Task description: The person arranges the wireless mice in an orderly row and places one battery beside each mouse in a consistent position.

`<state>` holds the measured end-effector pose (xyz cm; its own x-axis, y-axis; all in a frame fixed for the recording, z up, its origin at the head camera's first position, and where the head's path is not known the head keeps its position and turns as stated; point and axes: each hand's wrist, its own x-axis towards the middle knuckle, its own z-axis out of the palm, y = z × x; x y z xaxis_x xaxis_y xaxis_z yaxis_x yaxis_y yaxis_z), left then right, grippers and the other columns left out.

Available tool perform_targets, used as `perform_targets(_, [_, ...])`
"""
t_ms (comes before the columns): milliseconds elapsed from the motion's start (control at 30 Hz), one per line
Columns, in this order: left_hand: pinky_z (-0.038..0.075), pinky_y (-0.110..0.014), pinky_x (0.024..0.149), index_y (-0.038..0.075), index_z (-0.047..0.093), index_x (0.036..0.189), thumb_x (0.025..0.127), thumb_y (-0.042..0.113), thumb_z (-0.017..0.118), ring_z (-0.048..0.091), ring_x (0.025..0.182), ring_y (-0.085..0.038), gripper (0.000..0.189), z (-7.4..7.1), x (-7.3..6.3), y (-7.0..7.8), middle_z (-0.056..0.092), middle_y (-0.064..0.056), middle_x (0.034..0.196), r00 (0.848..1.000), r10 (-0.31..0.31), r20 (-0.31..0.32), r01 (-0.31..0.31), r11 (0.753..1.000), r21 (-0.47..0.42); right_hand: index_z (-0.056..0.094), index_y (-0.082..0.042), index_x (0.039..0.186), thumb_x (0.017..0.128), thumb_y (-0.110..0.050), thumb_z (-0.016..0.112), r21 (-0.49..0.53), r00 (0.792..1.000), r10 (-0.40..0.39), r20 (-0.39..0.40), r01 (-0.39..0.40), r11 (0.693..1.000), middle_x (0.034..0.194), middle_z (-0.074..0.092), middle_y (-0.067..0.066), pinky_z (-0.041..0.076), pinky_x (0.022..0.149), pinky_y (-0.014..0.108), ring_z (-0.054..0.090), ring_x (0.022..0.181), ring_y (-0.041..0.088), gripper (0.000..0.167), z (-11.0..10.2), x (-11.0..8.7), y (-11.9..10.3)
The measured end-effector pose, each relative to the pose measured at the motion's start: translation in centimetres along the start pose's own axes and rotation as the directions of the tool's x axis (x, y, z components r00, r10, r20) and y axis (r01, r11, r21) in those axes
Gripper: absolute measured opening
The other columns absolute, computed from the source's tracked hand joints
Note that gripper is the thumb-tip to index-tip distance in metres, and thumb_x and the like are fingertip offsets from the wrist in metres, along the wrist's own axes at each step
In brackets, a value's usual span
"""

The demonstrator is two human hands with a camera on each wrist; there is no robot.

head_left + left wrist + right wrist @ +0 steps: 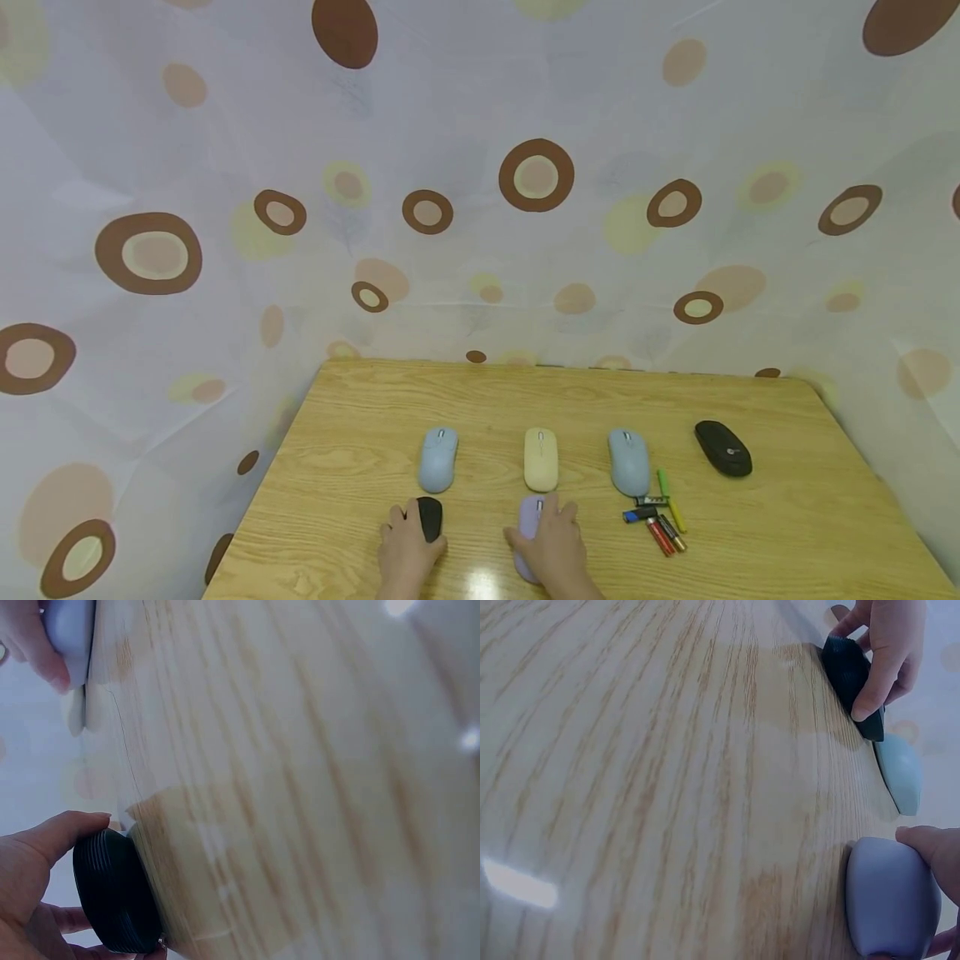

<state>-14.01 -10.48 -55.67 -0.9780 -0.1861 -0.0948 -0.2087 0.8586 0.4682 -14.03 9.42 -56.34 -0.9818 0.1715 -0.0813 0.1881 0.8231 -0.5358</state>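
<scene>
My left hand [408,550] grips a black computer mouse [431,518] on the wooden table, thumb on its right side and fingers on its left. In the left wrist view the ridged end of this black mouse [116,892] shows between thumb and fingers. To the right, my right hand [557,550] holds a lavender mouse [528,515] by its sides, and the palm hides part of it. The right wrist view shows the rounded end of the lavender mouse [892,896] at the tabletop, with the thumb against one side.
Behind the hands stand a light blue mouse [438,460], a cream mouse [541,460] and another blue mouse [629,462]. A second black mouse [723,448] lies angled at the right. Several batteries [661,537] and thin green and yellow pieces [677,515] lie right of my right hand.
</scene>
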Motion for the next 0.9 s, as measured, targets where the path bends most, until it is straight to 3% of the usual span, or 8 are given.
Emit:
perform_targets(300, [0.046,-0.053,0.063,-0.003,0.049,0.121,0.068,0.025,0.078,0.048,0.091,-0.044,0.067,0.0,0.0,0.0,0.046,-0.026,0.108,1.0,0.006,-0.005,-0.006,1.0,-0.012,0.041,0.004,0.114,0.078,-0.051,0.064,-0.065,0.998,-0.012,0.067,0.016,0.998,0.092,0.042,0.024,0.043,0.048,0.039,0.051,0.068,0.031,0.069,-1.0,-0.1,0.2])
perform_targets(433, [0.046,-0.054,0.063,-0.004,0.048,0.122,0.069,0.024,0.077,0.047,0.091,-0.046,0.066,0.0,0.0,-0.1,0.046,-0.027,0.108,1.0,0.008,-0.001,-0.008,1.0,-0.01,0.047,0.003,0.117,0.086,-0.036,0.059,-0.094,0.993,-0.11,0.039,0.113,0.989,0.096,0.049,0.023,0.046,0.055,0.045,0.055,0.073,0.035,0.051,-2.1,0.3,0.7])
perform_targets(500, [0.046,-0.054,0.062,-0.004,0.048,0.122,0.069,0.024,0.077,0.047,0.09,-0.046,0.066,-0.1,0.0,-0.1,0.046,-0.027,0.108,1.0,0.008,0.001,-0.008,1.0,-0.007,0.051,0.001,0.115,0.087,-0.026,0.058,-0.079,0.983,-0.186,0.002,0.185,0.979,0.094,0.052,0.019,0.046,0.057,0.044,0.056,0.071,0.031,0.04,-2.7,0.8,1.2])
perform_targets(567, [0.046,-0.054,0.063,-0.003,0.048,0.122,0.069,0.024,0.077,0.047,0.09,-0.045,0.066,-0.1,0.0,0.0,0.046,-0.026,0.108,1.0,0.008,0.002,-0.008,1.0,-0.005,0.055,-0.002,0.112,0.085,-0.02,0.059,-0.073,0.96,-0.278,-0.047,0.274,0.959,0.093,0.057,0.016,0.047,0.063,0.043,0.058,0.074,0.028,0.033,-3.4,1.5,2.0])
perform_targets(733, [0.045,-0.055,0.064,-0.003,0.048,0.122,0.069,0.025,0.077,0.047,0.091,-0.045,0.067,-0.2,0.0,0.0,0.045,-0.026,0.108,1.0,0.006,0.017,-0.006,1.0,-0.005,0.062,-0.01,0.104,0.076,-0.01,0.068,-0.093,0.864,-0.499,-0.06,0.493,0.865,0.097,0.061,0.005,0.042,0.083,0.049,0.058,0.092,0.024,0.028,-5.4,2.9,5.1])
perform_targets(800, [0.045,-0.055,0.064,-0.004,0.047,0.123,0.07,0.025,0.077,0.047,0.091,-0.045,0.067,-0.2,0.1,0.0,0.045,-0.026,0.108,1.0,0.003,0.026,-0.002,1.0,-0.005,0.063,-0.011,0.102,0.073,-0.009,0.071,-0.1,0.833,-0.552,-0.039,0.547,0.831,0.1,0.06,0.002,0.038,0.087,0.051,0.056,0.097,0.023,0.031,-6.2,3.4,6.4])
perform_targets(900, [0.045,-0.054,0.064,-0.003,0.047,0.123,0.07,0.026,0.077,0.047,0.092,-0.045,0.068,-0.2,0.1,0.0,0.045,-0.026,0.109,0.999,-0.007,0.031,0.007,1.0,-0.005,0.065,-0.013,0.1,0.069,-0.011,0.075,-0.123,0.805,-0.591,-0.054,0.582,0.804,0.102,0.059,0.003,0.038,0.087,0.052,0.054,0.098,0.024,0.033,-7.2,3.9,8.5])
